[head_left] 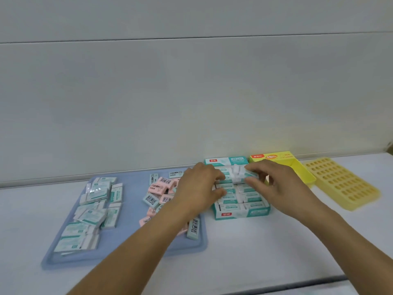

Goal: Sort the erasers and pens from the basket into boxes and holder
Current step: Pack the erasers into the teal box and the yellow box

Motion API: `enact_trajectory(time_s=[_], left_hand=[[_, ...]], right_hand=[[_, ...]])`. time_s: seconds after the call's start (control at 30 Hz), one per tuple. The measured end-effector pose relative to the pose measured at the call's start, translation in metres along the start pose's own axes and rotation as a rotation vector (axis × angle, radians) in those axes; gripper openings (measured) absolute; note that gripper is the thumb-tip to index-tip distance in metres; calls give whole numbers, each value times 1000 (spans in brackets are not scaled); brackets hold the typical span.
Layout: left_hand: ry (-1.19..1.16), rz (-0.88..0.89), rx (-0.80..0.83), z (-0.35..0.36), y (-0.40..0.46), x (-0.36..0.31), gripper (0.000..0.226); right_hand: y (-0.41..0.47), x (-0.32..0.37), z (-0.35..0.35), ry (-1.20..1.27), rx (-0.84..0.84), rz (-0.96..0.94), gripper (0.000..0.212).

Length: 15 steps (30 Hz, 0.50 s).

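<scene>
Blue tray (136, 250) at the left half of the white table (255, 252), reaching close to the back edge. On the tray's left side, a loose heap of white-and-teal wrapped erasers (93, 211), overlapping and tilted. On the tray's right side, a second heap of pink and pale-blue erasers (158, 192) with barcode labels, partly covered by the left forearm.

Just right of the tray, toward the back edge, an open teal eraser box (240, 212), packed with rows of white-and-teal erasers lying flat. At the box's far end, a small cluster of erasers (237, 174) standing up above the rows, blurred.

Left hand (201, 188) over the box's left side, palm down, fingers curled, fingertips on the packed rows; no grip on any eraser plainly visible. Right hand (280, 184) over the box's right side, thumb and fingers bent in toward the raised cluster, seemingly pinching it, though blur hides the exact contact. Both forearms bare, entering from the near edge and converging on the box.

Right of the teal box, against the back edge, an open yellow box (297, 167), interior largely hidden behind the right hand. Farther right, near the table's back right corner, a yellow pen holder (342, 184) lying flat, a grid of small slots, no pens seen in them.

Printed text on boxes and wrappers too blurred to read.
</scene>
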<state>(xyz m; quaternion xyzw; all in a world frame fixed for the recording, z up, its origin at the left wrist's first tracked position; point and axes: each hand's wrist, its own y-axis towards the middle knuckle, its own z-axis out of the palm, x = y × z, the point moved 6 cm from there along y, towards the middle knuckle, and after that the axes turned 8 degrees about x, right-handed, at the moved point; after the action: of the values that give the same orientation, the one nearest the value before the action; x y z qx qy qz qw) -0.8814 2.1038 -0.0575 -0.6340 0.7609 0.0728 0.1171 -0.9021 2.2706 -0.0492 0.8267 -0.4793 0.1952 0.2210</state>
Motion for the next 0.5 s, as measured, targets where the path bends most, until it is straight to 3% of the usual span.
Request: enact_trajectory(time_s=[0.1,0.23,0.37,0.5], left_hand=[[106,40,-14,6,6,-1,27],[131,41,-79,9,9,-5,25],[114,19,-93,11,8,-5,22],[-29,-31,-151,17,2,2,18]], right_hand=[[-1,-2,5,685,51,166,32],[-5,0,12,899,155,198,35],[-1,-11,4,737,70,174,27],[0,-16,1,74,43,70,12]])
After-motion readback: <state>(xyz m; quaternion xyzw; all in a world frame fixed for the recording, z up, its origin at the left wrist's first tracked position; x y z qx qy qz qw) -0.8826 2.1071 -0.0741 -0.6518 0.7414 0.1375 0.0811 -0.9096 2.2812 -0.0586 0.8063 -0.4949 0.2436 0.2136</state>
